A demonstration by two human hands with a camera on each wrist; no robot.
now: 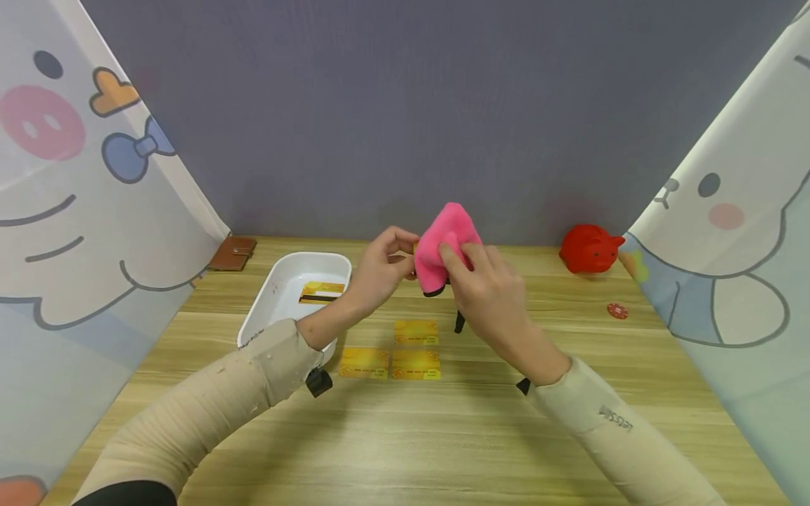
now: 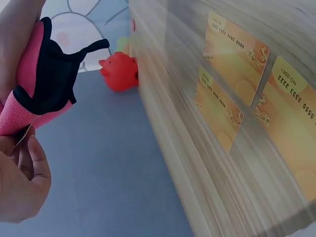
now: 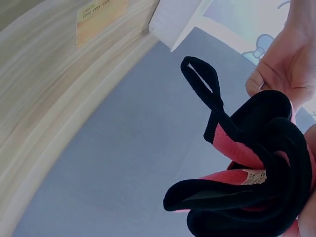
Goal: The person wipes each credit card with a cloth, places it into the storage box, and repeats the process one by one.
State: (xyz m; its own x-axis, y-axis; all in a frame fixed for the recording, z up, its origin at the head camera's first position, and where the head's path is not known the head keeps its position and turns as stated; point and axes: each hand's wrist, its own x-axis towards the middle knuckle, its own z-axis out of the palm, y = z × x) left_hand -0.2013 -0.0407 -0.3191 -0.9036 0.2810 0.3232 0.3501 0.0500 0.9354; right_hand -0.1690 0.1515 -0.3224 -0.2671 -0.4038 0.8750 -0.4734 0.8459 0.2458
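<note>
My right hand (image 1: pixel 490 292) grips a folded pink cloth (image 1: pixel 451 235) with black edging and a black hanging loop (image 3: pixel 200 81), held above the table. In the right wrist view its layers bunch together and a small label (image 3: pixel 254 177) shows. Close on the cloth's left side, my left hand (image 1: pixel 380 267) pinches a gold card (image 1: pixel 415 247), mostly hidden by the cloth and fingers; only its thin edge shows in the left wrist view. Below the hands, three gold cards lie on the table: one upper card (image 1: pixel 416 332), a lower left card (image 1: pixel 363 362) and a lower right card (image 1: pixel 415 364).
A white tray (image 1: pixel 259 299) stands to the left, partly behind my left forearm, with gold cards (image 1: pixel 325 287) inside. A brown wallet (image 1: pixel 231 254) lies at the back left. At the back right sits a red piggy bank (image 1: pixel 590 249), with a red chip (image 1: pixel 617 310) nearer.
</note>
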